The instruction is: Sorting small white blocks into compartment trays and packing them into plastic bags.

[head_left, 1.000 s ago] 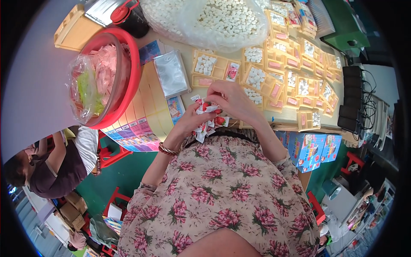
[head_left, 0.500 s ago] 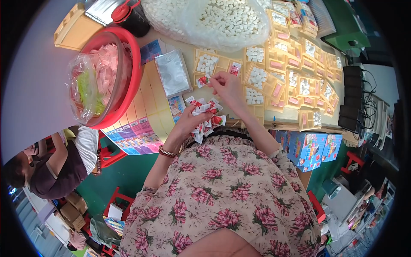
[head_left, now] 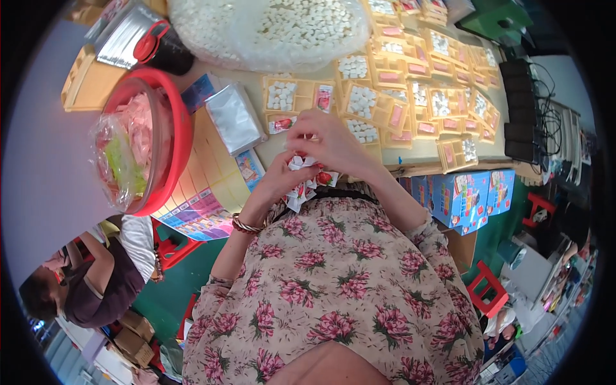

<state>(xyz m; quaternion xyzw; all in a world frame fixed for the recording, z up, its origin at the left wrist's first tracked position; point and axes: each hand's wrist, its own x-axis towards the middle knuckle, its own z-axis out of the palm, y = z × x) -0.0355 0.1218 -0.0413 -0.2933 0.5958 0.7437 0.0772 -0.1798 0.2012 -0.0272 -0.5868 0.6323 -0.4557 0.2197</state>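
Observation:
Cupped against my waist at the table's front edge, my left hand (head_left: 280, 178) holds a pile of small white-and-red sachets (head_left: 300, 192) with strawberry pictures. Just above that pile is my right hand (head_left: 330, 146), its fingers curled down and close to the left fingertips. What lies between the right fingers is hidden. Beyond the hands, a pale yellow divided tray (head_left: 301, 102) contains white cubes (head_left: 280, 95) and an upright red sachet (head_left: 323, 98). Another strawberry sachet (head_left: 282, 124) lies in a tray compartment nearer me, just left of my right hand.
Many filled yellow trays (head_left: 443, 102) cover the right side. A large clear bag of white cubes (head_left: 301, 32) sits behind. To the left are a stack of clear plastic sleeves (head_left: 234, 119), a red basin (head_left: 176, 151) and a dark red-lidded bottle (head_left: 168, 54). A person (head_left: 106, 276) sits lower left.
My right hand has let go of a strawberry sachet, which now lies in the tray compartment, and has come back to the pile in my left hand. The whole view has shifted slightly.

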